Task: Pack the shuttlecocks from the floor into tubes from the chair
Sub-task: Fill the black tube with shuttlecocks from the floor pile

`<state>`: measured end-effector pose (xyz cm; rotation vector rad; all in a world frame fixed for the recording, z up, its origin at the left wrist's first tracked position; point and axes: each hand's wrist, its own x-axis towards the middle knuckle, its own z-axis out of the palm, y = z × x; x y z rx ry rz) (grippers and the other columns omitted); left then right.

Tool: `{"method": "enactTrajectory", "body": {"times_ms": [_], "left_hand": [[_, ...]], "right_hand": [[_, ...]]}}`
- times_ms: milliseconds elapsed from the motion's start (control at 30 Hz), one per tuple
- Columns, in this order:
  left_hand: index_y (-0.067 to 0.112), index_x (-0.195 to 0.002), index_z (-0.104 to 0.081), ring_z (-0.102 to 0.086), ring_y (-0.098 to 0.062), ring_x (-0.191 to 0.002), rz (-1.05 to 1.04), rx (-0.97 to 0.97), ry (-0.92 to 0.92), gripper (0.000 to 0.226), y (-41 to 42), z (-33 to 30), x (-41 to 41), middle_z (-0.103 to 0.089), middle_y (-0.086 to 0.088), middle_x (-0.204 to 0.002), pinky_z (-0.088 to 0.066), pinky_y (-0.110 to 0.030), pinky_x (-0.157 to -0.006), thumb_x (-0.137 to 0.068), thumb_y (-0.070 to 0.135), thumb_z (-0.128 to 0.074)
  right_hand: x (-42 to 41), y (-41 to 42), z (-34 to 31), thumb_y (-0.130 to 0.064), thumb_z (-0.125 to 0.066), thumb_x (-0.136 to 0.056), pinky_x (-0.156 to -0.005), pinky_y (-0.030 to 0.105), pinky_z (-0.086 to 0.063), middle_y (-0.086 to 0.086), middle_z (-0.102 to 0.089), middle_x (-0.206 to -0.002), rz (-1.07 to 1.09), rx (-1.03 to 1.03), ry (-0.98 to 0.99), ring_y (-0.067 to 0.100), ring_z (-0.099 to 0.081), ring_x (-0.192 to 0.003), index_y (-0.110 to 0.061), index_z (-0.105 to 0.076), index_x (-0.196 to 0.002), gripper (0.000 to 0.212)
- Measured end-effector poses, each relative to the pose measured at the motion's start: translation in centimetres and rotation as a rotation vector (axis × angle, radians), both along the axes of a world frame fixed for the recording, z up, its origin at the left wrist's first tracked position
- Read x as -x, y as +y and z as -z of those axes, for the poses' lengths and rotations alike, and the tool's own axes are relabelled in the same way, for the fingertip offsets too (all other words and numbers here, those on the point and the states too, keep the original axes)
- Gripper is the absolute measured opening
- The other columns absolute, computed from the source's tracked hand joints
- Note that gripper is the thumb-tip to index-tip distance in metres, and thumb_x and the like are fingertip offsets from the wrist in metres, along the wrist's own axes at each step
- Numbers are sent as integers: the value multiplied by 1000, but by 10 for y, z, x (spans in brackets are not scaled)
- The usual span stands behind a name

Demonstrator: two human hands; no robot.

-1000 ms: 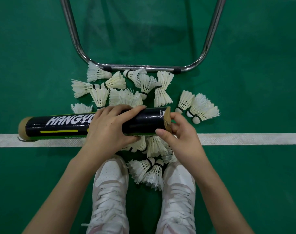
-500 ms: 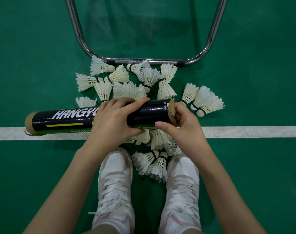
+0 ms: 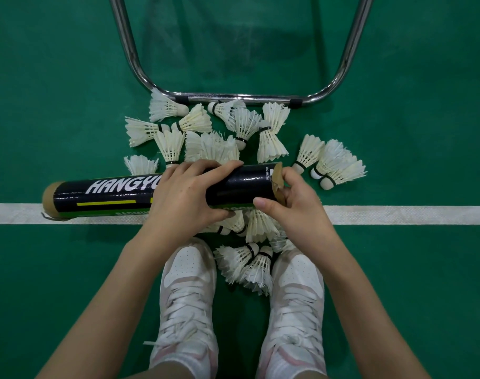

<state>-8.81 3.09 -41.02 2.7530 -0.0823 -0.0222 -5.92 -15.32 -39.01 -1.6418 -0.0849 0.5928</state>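
A long black tube (image 3: 110, 195) with white lettering is held level above the floor, its brown ends pointing left and right. My left hand (image 3: 187, 198) is wrapped around its middle. My right hand (image 3: 293, 206) grips the brown cap (image 3: 277, 181) at the tube's right end, thumb below and fingers behind it. Several white feather shuttlecocks (image 3: 219, 143) lie scattered on the green floor beyond the tube, with more shuttlecocks (image 3: 247, 266) between my shoes. What is inside the tube is hidden.
The chrome chair frame (image 3: 233, 95) curves along the floor just past the shuttlecocks. A white court line (image 3: 397, 214) crosses the green floor under the tube. My two white shoes (image 3: 187, 296) stand near the bottom.
The view has shifted slightly, so the tube and hands sit a little higher in frame. Both hands keep their grip, with the right fingers working at the cap.
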Motion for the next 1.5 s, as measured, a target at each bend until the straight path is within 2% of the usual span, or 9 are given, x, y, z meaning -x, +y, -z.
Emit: {"method": "enactTrajectory", "body": {"times_ms": [200,667,867,1000,1067,1133,1233,1400,1500], "left_hand": [[37,-135,-44,-54,-31,-105,-7,9,11,83,-2,-2,0,-60,-3,-119,-36,-45,-93,-61,41,-81],[39,-136,-42,-53,-29,-107,-2,11,21,83,-3,0,-6,-59,-1,-119,-36,-44,-93,-62,43,-80],[40,-137,-40,-52,-28,-110,-8,14,45,82,-3,-2,-6,-58,-1,-121,-34,-43,-95,-64,43,-79],[41,-138,-38,-50,-27,-112,-29,28,63,82,0,-4,-10,-56,0,-123,-33,-41,-96,-66,45,-76],[41,-138,-37,-50,-27,-111,-36,32,62,81,3,-5,-12,-56,0,-123,-33,-41,-96,-66,46,-74],[41,-138,-38,-50,-27,-110,-34,28,57,82,4,-4,-13,-56,0,-123,-33,-42,-96,-66,44,-76],[39,-137,-40,-51,-28,-108,-47,16,32,82,6,-3,-14,-57,-1,-121,-32,-42,-96,-64,42,-79],[34,-135,-45,-53,-30,-106,-71,46,9,81,7,-2,-17,-59,-4,-119,-34,-43,-95,-62,41,-79],[35,-136,-45,-53,-29,-106,-73,33,12,81,10,1,-20,-59,-3,-119,-34,-42,-95,-62,42,-78]], "right_hand": [[0,-1,-1,-1,-63,-85,-82,19,-51,-9,-67,-92,10,0,-9,2,-65,-91,-30,-53,-97,33],[1,-4,-3,-3,-66,-83,-71,8,-47,-13,-66,-85,47,26,-60,-5,-63,-80,-26,-55,-97,28],[-1,-6,-1,-8,-65,-84,-74,10,-47,-15,-66,-83,40,34,-100,-5,-62,-82,-30,-57,-91,24],[-8,-12,-3,-18,-58,-88,-72,11,-47,-10,-65,-84,194,-23,-142,-4,-62,-78,-21,-59,-88,3],[-14,-15,-1,-22,-51,-92,-76,14,-49,-5,-66,-87,265,-41,-145,2,-64,-81,-14,-59,-92,12],[-23,-17,11,-19,-47,-96,-80,20,-52,2,-67,-90,312,-33,-100,13,-65,-86,-11,-60,-94,15],[-40,-15,37,-16,-46,-97,-82,24,-52,5,-64,-91,379,-31,51,15,-62,-85,-10,-59,-94,15],[-73,-7,74,-21,-49,-96,-89,30,-52,12,-63,-108,444,10,291,24,-61,-102,-6,-57,-103,18],[-87,3,87,-26,-52,-95,-91,33,-52,17,-62,-116,441,18,398,28,-61,-106,1,-56,-114,33]]}}
